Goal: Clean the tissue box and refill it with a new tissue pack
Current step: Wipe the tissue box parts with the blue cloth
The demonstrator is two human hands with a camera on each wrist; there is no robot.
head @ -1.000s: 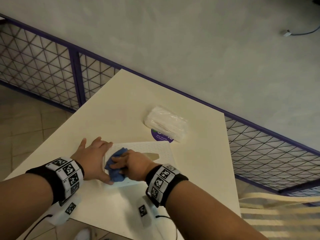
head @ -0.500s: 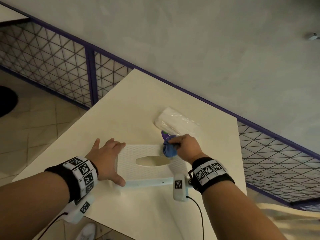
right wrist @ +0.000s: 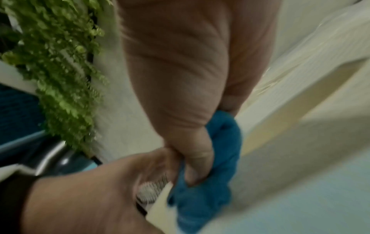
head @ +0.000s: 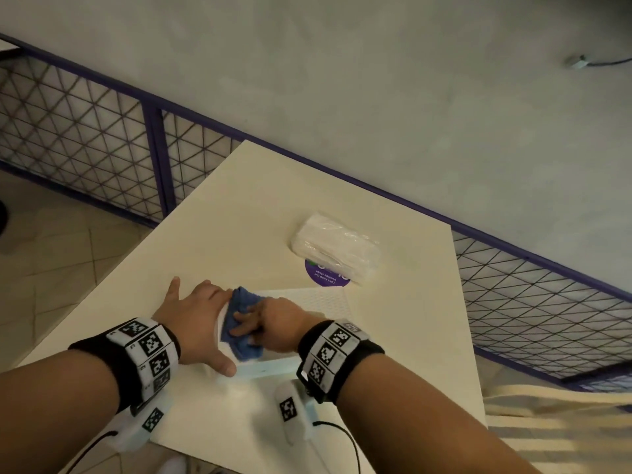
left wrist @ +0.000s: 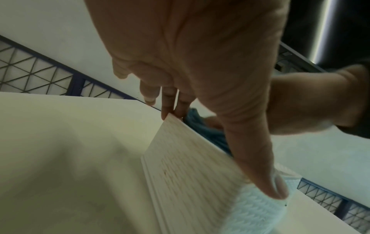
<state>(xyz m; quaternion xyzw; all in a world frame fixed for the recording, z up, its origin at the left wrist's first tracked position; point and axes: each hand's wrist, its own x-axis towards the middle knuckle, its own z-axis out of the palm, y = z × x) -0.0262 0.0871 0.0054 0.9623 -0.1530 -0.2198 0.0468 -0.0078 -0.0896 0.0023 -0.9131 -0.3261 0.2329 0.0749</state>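
Wiping tissue box (head: 318, 297) top: my right hand (head: 277, 325) clutches blue cloth (head: 239, 323), left hand (head: 195, 323) flat, steadying left edge. I judge cleaning unfinished; tissue pack (head: 337, 249) waits sealed beyond box on table (head: 239, 206), refill not begun.

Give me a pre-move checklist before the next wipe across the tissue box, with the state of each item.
1. Cloth gripped by right hand: ok.
2. Cloth in contact with tissue box top: ok.
3. Left hand steadying the box's left end, thumb on the near edge: ok.
4. Wiping path toward the right end free: ok.
5. Tissue pack apart from the box, out of the way: ok.
6. Box top clean: cannot tell.
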